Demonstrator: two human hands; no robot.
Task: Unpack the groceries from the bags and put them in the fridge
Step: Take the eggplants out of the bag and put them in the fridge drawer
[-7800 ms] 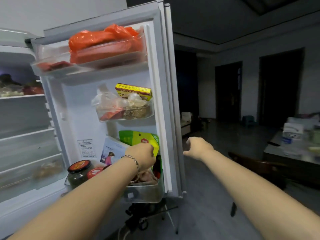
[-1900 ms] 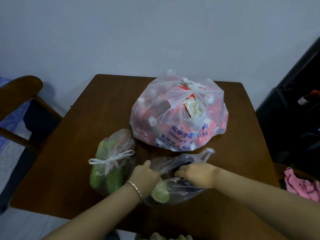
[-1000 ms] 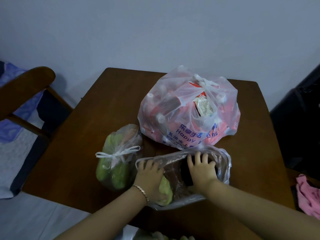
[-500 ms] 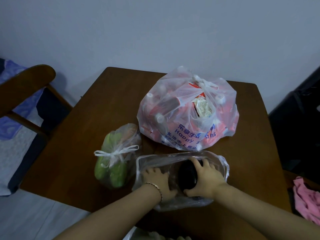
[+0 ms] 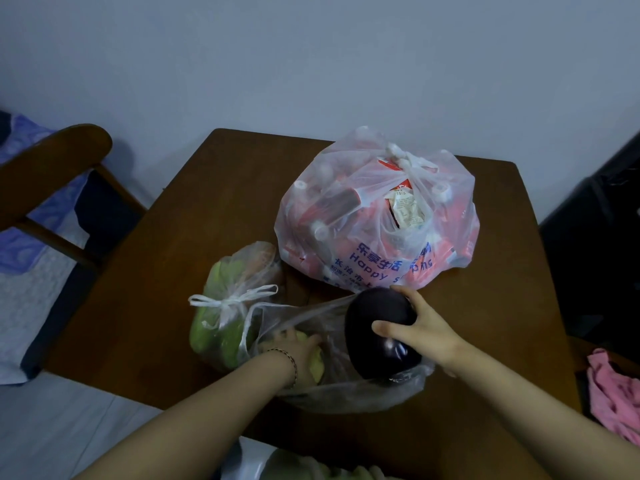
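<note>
My right hand (image 5: 420, 327) grips a dark purple eggplant (image 5: 375, 327), lifted halfway out of an open clear plastic bag (image 5: 346, 389) at the near side of the brown table (image 5: 194, 244). My left hand (image 5: 298, 348) is inside that bag, resting on a pale green vegetable (image 5: 317, 367); its fingers are partly hidden by the plastic. A tied clear bag of green vegetables (image 5: 225, 313) lies to the left. Behind stands a large tied white bag (image 5: 377, 216) with red packages and bottles.
A wooden chair (image 5: 52, 174) stands left of the table over a blue-patterned cloth. A dark piece of furniture (image 5: 595, 237) sits at the right, with pink fabric (image 5: 613, 393) below it. Another bag with greens (image 5: 311, 469) shows at the bottom edge.
My right hand has closed round the eggplant and raised it partly out of the clear bag. My left hand stayed inside the bag on the green vegetable.
</note>
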